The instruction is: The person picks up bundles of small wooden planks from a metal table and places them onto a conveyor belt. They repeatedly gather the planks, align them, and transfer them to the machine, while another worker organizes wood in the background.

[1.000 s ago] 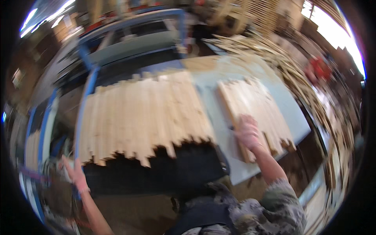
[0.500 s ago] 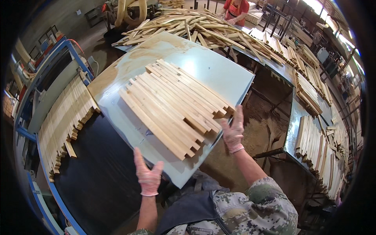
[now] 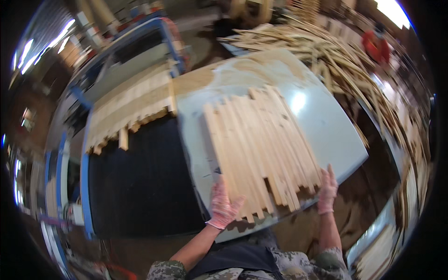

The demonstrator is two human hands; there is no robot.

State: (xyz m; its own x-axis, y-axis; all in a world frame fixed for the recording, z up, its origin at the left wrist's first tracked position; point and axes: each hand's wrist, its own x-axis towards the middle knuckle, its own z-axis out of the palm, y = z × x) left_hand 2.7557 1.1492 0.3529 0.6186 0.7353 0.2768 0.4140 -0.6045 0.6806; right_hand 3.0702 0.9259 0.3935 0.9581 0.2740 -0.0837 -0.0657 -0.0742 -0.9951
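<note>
A layer of pale wooden strips (image 3: 261,149) lies side by side on a light blue-grey tabletop (image 3: 326,126), their near ends uneven. My left hand (image 3: 226,203), in a pinkish knitted glove, is at the near left edge of the layer, fingers stretched along the outermost strip and thumb spread over the near ends. At the near right corner my right hand (image 3: 327,191), gloved alike, is upright with straight fingers beside the last strip. Both hands are open and appear to touch the strips' outer sides; blur hides the exact contact.
Left of the table, a black flat surface (image 3: 140,186) runs up to another row of strips (image 3: 130,107) under a blue-framed machine (image 3: 168,42). A heap of loose strips (image 3: 322,51) lies at the far right. A person in red (image 3: 375,46) stands behind it.
The view has swung to the left, so the table sits further right. My left hand has come in from apart to the strips' left edge; my right hand stays near their right side.
</note>
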